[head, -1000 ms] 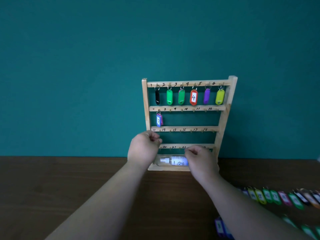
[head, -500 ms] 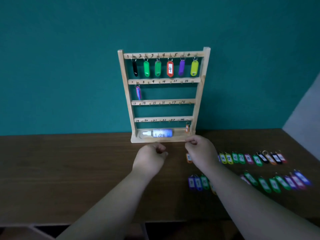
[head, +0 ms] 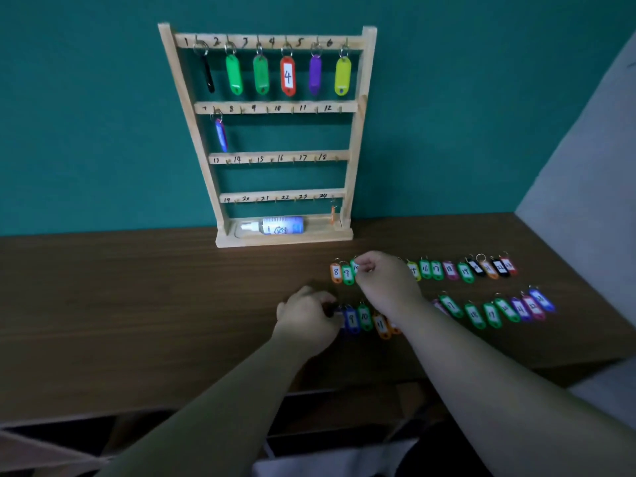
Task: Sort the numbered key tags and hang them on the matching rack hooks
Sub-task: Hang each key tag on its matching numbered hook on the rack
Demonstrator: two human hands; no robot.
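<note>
I am at the pick stage. The rack stands upright at the back of the bench, its top-rail hooks one to six are filled, and a blue tag hangs from hook seven, so by my reckoning eight is the number to fetch. The loose tags lie on the bench to the right of the rack's foot in two lines, the far row and the near row. My right hand is over the left part of the far row. Its fingers are curled, with the tips at a green tag that the hand half covers, near the orange tag marked 8. I cannot tell whether they have pinched anything. My left hand sits at the left end of the near row with its fingers curled down over something dark there. The grip is hidden, so I cannot tell that either. The next move calls for taking the tag marked 8 by its ring, lifting it clear of its neighbours without dragging them, carrying it up to hook 8 just right of the blue tag, and slipping the ring over that small peg.
</note>
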